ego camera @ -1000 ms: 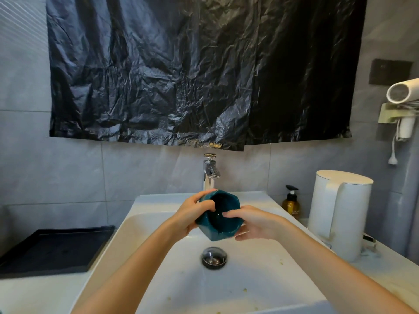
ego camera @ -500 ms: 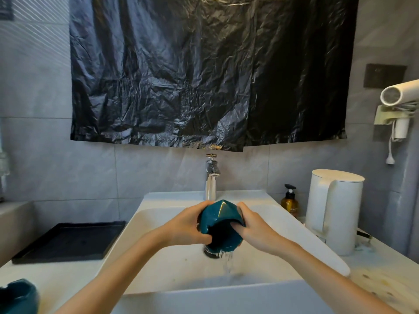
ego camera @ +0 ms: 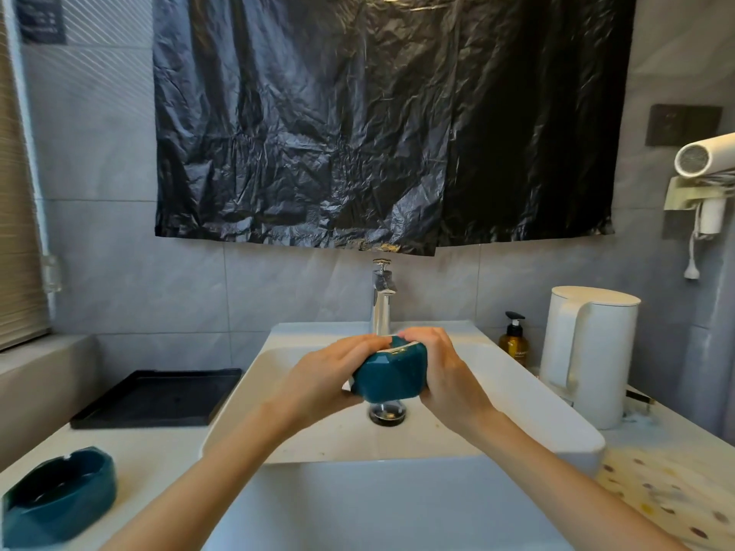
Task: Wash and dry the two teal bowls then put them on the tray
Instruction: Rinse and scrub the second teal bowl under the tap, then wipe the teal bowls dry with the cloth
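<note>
Over the drain (ego camera: 386, 414) of the white sink (ego camera: 517, 411), both hands hold one teal bowl (ego camera: 391, 375) between them. The left hand (ego camera: 330, 375) grips its left side, with the fingers curled over the upper edge. The right hand (ego camera: 445, 375) grips the right side in the same way, its fingers bent around the top. The bowl is tilted, so its faceted outer wall faces the camera and only a thin pale line of the rim shows at the top. It does not touch the basin; the drain is just below it. Directly behind the grip stands the chrome tap (ego camera: 382, 300), close to the fingertips. If water runs from it, I cannot tell.

Well to the left of the grip and nearer to the person, the second teal bowl (ego camera: 59, 495) stands upright on the counter (ego camera: 167, 451), mouth up. Also left of the grip, but further back, the black tray (ego camera: 159, 397) lies flat on the same counter, just beside the sink wall and apart from the second bowl.

To the right of the grip, a brown pump bottle (ego camera: 514, 340) and a white kettle (ego camera: 588, 351) stand beside the sink, the bottle behind the kettle. High above the grip, a black plastic sheet (ego camera: 358, 133) hangs on the tiled wall. At the far upper right, a white hair dryer (ego camera: 704, 157) sits in a wall holder.
</note>
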Motion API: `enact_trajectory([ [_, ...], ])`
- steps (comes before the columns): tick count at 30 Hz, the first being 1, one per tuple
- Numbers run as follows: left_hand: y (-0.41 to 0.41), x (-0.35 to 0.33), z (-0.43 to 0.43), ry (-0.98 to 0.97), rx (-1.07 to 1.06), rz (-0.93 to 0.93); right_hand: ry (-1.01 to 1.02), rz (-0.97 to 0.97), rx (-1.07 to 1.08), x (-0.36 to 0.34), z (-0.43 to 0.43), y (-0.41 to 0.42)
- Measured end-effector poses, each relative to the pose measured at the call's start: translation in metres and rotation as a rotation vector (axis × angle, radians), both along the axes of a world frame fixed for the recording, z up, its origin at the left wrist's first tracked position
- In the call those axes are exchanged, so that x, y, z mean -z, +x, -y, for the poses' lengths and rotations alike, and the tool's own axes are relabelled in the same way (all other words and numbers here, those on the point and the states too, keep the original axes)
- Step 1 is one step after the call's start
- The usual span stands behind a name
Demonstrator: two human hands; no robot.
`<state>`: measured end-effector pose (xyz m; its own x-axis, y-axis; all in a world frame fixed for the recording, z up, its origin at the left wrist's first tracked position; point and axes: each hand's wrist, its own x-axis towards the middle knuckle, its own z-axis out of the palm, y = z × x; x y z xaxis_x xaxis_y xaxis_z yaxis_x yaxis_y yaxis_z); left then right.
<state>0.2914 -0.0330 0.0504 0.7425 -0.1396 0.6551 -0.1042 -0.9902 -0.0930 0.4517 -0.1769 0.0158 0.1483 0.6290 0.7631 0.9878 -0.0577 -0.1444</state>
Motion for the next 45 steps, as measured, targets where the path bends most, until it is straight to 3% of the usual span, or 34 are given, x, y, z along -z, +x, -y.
enact_trajectory([
  [6, -0.019, -0.014, 0.016, -0.188, -0.061, -0.065, 0.047, -0.028, 0.043, -0.011, -0.004, -0.011],
  [12, -0.028, -0.017, 0.019, -0.389, -0.005, -0.149, 0.045, -0.173, 0.060, -0.023, -0.005, -0.029],
  [16, -0.023, -0.018, 0.013, -0.729, 0.043, -0.182, -0.030, -0.393, 0.131, -0.043, -0.013, -0.041],
  [20, -0.020, -0.015, 0.016, -1.033, -0.026, -0.070, -0.157, -0.603, 0.293, -0.063, -0.019, -0.050],
  [22, -0.022, -0.017, 0.015, -0.999, -0.139, -0.007, -0.239, -0.765, 0.286, -0.068, -0.023, -0.052],
  [24, -0.028, -0.021, 0.012, -0.839, -0.270, 0.013, -0.277, -0.910, 0.233, -0.071, -0.029, -0.056],
  [27, -0.044, -0.029, 0.007, -0.678, -0.409, 0.003, -0.322, -1.010, 0.130, -0.072, -0.033, -0.071],
  [29, -0.056, -0.033, 0.005, -0.734, -0.432, -0.051, -0.355, -1.029, 0.047, -0.075, -0.030, -0.084],
  [36, -0.089, -0.018, 0.035, -1.457, -0.157, -0.153, -0.320, -0.963, -0.059, -0.071, 0.001, -0.118],
  [40, -0.088, 0.002, 0.045, -1.584, -0.071, -0.150, -0.260, -0.932, -0.032, -0.056, 0.031, -0.130],
  [45, -0.070, 0.001, 0.078, -1.684, -0.038, -0.160, 0.122, -0.769, 0.172, -0.025, 0.085, -0.102],
])
